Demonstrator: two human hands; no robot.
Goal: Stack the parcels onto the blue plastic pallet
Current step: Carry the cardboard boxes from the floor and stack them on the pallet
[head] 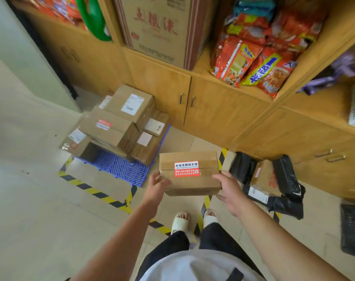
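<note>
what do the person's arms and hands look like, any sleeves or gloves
No sleeve shows on either arm as far back as the frame reaches. The left hand and the right hand are ungloved, and no watch, ring or bracelet is visible on either.

The pale tiled floor [30, 199] carries a blue slatted plastic pallet [122, 167] just left of the grip, edged by yellow-and-black striped tape [95, 192]. Right of the grip, black plastic mailer bags [287, 205] and a brown cardboard box [264, 175] lie on it.

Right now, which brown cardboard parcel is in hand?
The brown cardboard parcel with the red-and-white sticker, between left hand and right hand; others lie untouched.
</note>
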